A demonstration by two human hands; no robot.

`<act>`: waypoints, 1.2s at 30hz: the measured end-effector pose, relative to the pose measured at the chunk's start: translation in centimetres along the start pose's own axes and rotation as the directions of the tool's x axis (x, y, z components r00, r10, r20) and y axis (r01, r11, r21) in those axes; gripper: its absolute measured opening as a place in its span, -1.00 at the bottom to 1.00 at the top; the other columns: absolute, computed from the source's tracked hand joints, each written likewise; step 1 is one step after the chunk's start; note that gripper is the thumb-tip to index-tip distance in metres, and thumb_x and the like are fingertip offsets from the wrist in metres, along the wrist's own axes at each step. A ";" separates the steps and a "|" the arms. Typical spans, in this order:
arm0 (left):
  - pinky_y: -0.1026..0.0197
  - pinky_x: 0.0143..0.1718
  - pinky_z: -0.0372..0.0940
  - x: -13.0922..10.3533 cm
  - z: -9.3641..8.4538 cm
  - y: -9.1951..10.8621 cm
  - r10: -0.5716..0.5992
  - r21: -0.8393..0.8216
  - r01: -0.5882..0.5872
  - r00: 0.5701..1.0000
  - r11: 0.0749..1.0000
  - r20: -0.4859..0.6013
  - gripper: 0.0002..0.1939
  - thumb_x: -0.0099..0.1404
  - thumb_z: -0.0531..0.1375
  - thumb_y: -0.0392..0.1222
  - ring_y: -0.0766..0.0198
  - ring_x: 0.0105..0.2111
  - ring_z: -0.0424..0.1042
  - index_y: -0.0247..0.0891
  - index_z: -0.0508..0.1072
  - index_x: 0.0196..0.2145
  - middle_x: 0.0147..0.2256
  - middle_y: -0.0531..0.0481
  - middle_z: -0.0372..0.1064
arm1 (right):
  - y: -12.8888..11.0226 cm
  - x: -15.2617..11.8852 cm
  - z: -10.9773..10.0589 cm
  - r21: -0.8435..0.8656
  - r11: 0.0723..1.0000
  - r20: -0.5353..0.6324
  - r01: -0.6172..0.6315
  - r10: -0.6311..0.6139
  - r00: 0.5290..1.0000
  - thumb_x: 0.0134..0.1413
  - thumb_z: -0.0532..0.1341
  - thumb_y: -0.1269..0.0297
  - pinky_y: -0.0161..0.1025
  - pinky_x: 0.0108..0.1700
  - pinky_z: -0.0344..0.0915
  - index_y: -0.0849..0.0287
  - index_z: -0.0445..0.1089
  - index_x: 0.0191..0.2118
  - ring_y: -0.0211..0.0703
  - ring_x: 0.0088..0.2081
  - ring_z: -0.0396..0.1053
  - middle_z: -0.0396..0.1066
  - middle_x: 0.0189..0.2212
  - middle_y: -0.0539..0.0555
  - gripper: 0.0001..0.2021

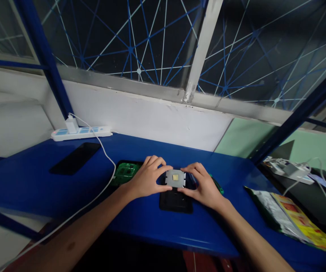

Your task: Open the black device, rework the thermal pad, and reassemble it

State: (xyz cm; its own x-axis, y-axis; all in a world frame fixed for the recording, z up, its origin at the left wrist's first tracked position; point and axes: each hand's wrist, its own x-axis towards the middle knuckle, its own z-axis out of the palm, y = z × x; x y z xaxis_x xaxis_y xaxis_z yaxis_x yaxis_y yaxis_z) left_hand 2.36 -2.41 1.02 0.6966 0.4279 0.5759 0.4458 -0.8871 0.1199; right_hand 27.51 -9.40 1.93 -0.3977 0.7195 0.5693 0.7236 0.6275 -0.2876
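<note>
Between my two hands is a flat silver metal plate (170,183) with a small yellowish square pad (175,177) in its middle. My left hand (148,177) pinches its left edge between thumb and fingers. On the opposite edge, my right hand (201,185) grips it the same way. Just below the plate lies a black plastic casing (176,204) on the blue table, partly covered by plate and hands. A green circuit board (125,172) rests beside my left hand, half hidden by it. Behind my right hand shows part of a green-handled tool (219,187).
A black phone-like slab (75,158) lies at the left of the blue table (148,226). Behind it are a white power strip (95,132) and a plugged-in charger (71,124), whose white cable (106,153) crosses the left side. A shiny packet (296,219) lies at right.
</note>
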 end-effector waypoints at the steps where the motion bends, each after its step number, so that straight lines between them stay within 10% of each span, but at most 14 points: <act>1: -0.02 -0.04 0.18 0.0 0.0 0.1 0.000 0.012 0.000 1.000 1.000 0.008 -0.44 0.17 0.42 0.06 0.01 -0.07 0.29 -0.14 0.40 0.06 -0.10 -0.07 0.33 | -0.1 0.0 0.0 0.000 1.000 -0.011 0.002 -0.002 1.000 0.06 0.42 0.08 0.03 -0.02 0.44 0.12 0.34 0.10 0.04 -0.04 0.38 0.40 -0.08 0.17 -0.48; 19: -0.10 -0.08 0.25 0.8 0.3 1.9 -0.110 -0.266 0.092 0.992 0.960 -0.055 -0.36 0.08 0.44 0.24 0.01 -0.11 0.25 -0.08 0.45 0.02 -0.10 -0.08 0.30 | -1.0 -0.1 0.6 0.128 0.992 -0.011 -0.021 0.023 1.000 -0.14 0.45 -0.15 0.06 0.01 0.45 0.02 0.16 0.30 0.07 -0.04 0.39 0.34 -0.06 0.17 -0.10; 36: -0.14 0.02 0.30 0.8 -0.2 1.6 -0.071 -0.351 0.045 0.995 0.935 -0.063 -0.39 0.13 0.47 0.09 0.02 -0.05 0.23 -0.05 0.40 0.07 -0.05 -0.09 0.26 | -0.8 0.0 1.7 0.051 0.993 0.051 -0.104 0.102 0.993 0.08 0.40 0.13 0.10 0.04 0.45 0.07 0.34 0.13 0.07 -0.03 0.38 0.34 -0.08 0.17 -0.49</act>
State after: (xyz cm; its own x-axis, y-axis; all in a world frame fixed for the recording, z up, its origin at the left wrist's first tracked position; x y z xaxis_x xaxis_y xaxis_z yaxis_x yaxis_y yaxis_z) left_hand 3.48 -3.54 1.81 0.6265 0.4782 0.6155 0.2509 -0.8713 0.4217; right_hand 25.98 -9.45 0.84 -0.3501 0.7939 0.4971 0.7312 0.5633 -0.3847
